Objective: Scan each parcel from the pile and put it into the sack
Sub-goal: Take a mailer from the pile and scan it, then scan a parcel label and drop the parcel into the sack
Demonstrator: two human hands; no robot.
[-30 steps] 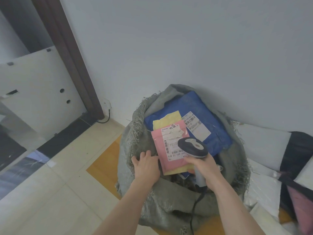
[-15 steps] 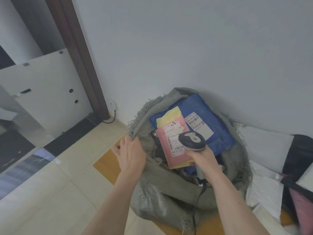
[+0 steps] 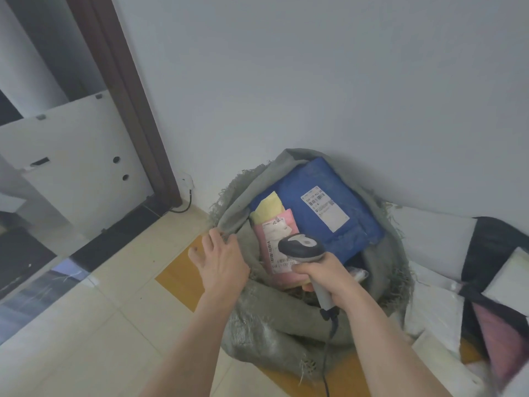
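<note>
Sack [image 3: 274, 325]: grey woven, frayed rim, slumped on the floor against the wall, mouth open upward.
Left grip: left hand [image 3: 221, 262] at the sack's left rim, fingers spread and mostly straight, fingertips touching the rolled edge near its fringe; nothing pinched.
Right grip: right hand [image 3: 323, 272] curled round the handle of the scanner [image 3: 302, 247], whose head points over the sack's mouth; the cable [image 3: 327, 365] hangs down across the sack's front.
Pink parcel [image 3: 276, 247]: inside the sack, label up, partly hidden by the scanner head, lying over a yellow parcel [image 3: 269, 207].
Blue parcel [image 3: 317, 213]: inside, leaning toward the wall, white label facing up, filling the far half of the mouth.
Pile [image 3: 458, 287]: white, black and pink parcels on the floor just right of the sack, touching its side.
Open room: bare floor tiles [image 3: 86, 325] left of the sack; dark door frame [image 3: 128, 104] beyond them; wall close behind.
</note>
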